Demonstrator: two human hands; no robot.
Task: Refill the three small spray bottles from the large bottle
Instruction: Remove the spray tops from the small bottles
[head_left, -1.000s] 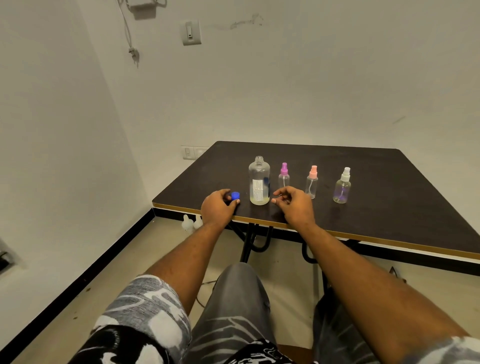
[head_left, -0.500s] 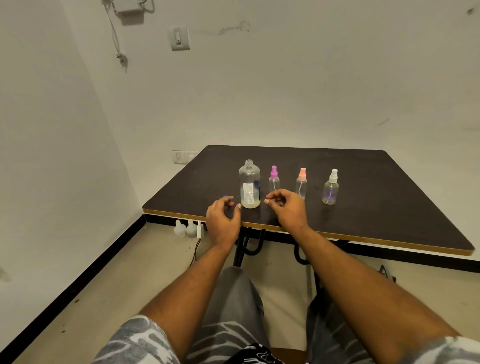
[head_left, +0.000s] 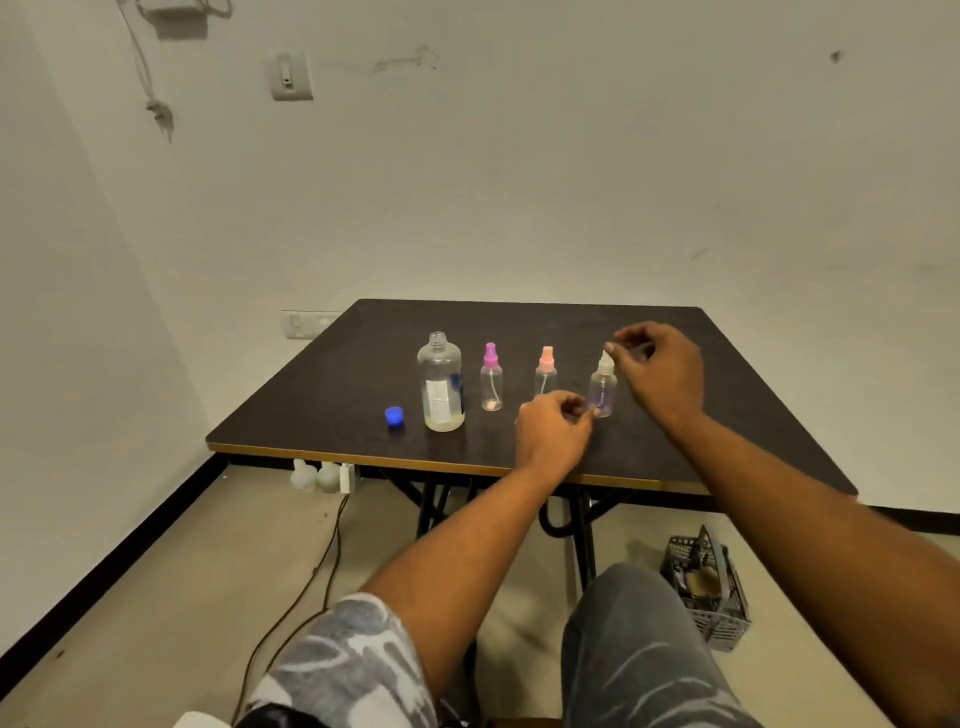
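The large clear bottle (head_left: 440, 382) stands uncapped on the dark table (head_left: 519, 325), with a little pale liquid at its bottom. Its blue cap (head_left: 394, 416) lies just to its left. To its right three small spray bottles stand in a row: purple-topped (head_left: 491, 378), pink-topped (head_left: 545, 370) and white-topped (head_left: 602, 391). My left hand (head_left: 553, 434) has loosely curled fingers whose tips reach the base of the white-topped bottle. My right hand (head_left: 658, 374) hovers beside that bottle's spray head, fingers curled around nothing.
The table's front edge (head_left: 389, 460) runs below the bottles. On the floor are a black crate (head_left: 709, 590) at the right, a cable (head_left: 317, 566), and white containers (head_left: 314, 475) under the table's left side. My knees are below the table.
Both hands have moved right, from beside the large bottle to the white-topped bottle. The left hand has let go of the blue cap, which now lies on the table.
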